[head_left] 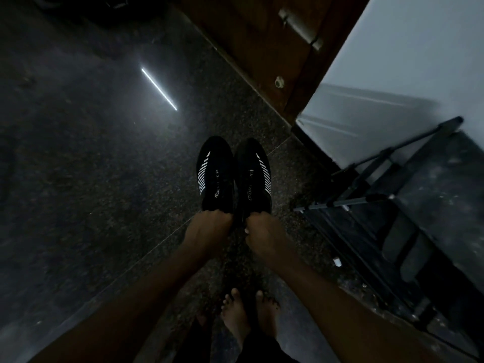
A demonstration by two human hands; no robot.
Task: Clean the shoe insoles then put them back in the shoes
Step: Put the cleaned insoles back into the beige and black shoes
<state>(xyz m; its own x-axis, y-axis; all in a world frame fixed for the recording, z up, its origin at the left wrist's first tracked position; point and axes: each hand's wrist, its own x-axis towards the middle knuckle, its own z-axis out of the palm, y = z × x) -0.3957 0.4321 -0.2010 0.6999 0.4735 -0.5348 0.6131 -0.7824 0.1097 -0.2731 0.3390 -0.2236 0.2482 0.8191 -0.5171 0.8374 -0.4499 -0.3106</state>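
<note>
You are looking at white lettering running lengthwise along the top of each black shoe. On the left shoe (215, 172), just beyond your left grip (209, 229), the print is reading roughly as "PO…ER", with the middle letters too dim to make out. On the right shoe (253, 176), just beyond your right grip (264, 234), similar lettering is showing, but only fragments such as "OR" are coming through in the low light. White slanted stripes are sitting beside each line of print. Nothing else legible is showing.
</note>
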